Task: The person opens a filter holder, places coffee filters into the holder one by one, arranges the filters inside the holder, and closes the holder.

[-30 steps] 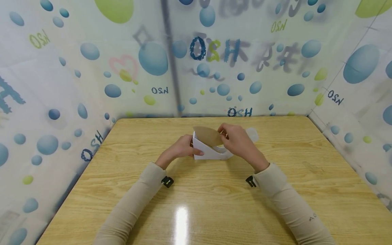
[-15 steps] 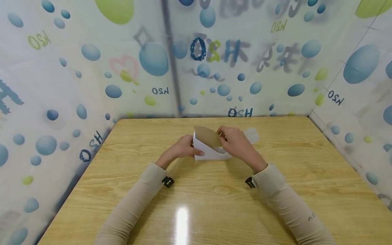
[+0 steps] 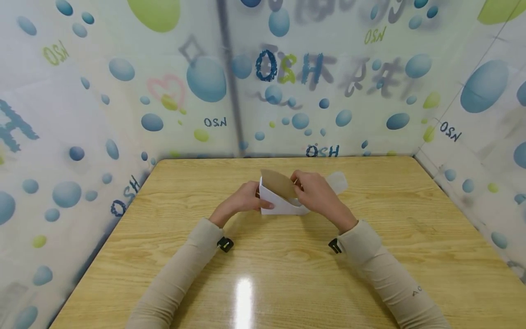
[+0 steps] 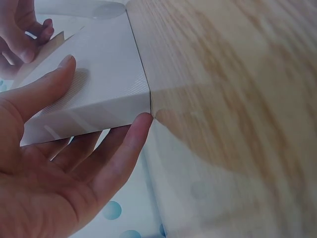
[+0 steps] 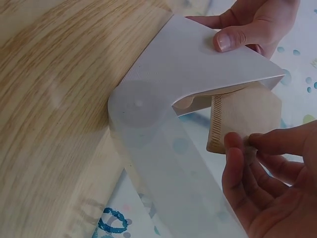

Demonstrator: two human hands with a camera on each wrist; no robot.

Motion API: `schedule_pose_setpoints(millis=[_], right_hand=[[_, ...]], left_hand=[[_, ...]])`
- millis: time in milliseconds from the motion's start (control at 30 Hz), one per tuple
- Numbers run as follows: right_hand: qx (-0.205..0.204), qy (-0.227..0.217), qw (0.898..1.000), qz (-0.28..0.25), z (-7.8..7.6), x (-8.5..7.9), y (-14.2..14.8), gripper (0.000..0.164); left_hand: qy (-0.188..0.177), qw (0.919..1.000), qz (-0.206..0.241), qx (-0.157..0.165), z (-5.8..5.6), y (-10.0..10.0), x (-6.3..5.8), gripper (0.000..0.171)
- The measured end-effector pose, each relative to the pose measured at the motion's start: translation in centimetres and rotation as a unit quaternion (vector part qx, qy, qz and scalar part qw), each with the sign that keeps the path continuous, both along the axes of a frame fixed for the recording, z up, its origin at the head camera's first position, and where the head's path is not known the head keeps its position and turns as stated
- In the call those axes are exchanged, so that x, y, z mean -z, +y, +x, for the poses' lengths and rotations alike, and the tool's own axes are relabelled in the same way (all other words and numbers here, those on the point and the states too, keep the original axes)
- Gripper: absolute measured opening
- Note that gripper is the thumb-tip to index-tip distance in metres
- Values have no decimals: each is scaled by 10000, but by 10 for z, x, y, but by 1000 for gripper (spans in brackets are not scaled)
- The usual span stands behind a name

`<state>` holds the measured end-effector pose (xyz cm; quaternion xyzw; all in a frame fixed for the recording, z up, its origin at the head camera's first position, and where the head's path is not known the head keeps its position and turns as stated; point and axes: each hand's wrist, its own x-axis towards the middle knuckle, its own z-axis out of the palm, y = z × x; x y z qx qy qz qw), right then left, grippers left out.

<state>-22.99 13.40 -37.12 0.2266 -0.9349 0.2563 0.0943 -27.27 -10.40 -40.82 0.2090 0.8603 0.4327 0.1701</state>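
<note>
A white box point(image 3: 278, 207) with a sloping open top sits on the table, gripped at its left end by my left hand point(image 3: 245, 197). In the left wrist view, the thumb lies on one broad face of the box point(image 4: 106, 59) and the fingers go round behind it. Brown paper coffee filters stick up out of the opening. My right hand point(image 3: 315, 189) pinches a coffee filter point(image 5: 247, 111) between thumb and fingers; its crimped edge shows in the right wrist view. Part of that filter is still inside the box.
A translucent plastic lid point(image 3: 338, 182) extends from the box's right end, behind the right hand. The wooden table point(image 3: 287, 274) reaches back to a wall curtain point(image 3: 349, 91) printed with blue and green spots. A black clip point(image 3: 225, 244) hangs at the left cuff.
My right hand has shifted slightly left and down with the coffee filter in its fingers. The left hand and the box have stayed in place.
</note>
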Motion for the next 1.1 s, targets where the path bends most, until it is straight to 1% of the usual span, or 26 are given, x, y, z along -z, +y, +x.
schedule_pose_setpoints(millis=[200,500,767,1100], right_hand=[[48,62,9999,73,0,1,-2,14],[116,146,9997,165,0,3,-2,11],[166,150,9996,199,1,2,-3,10],[152,125,9995,253,0,5,-4,11]], left_hand=[[55,10000,-14,17,1,0,-1,41],[117,9999,-38,52,0,-1,0,39],[40,10000,-73,2,2,0,-2,38],[62,9999,-71,35,1,-1,-1,39]])
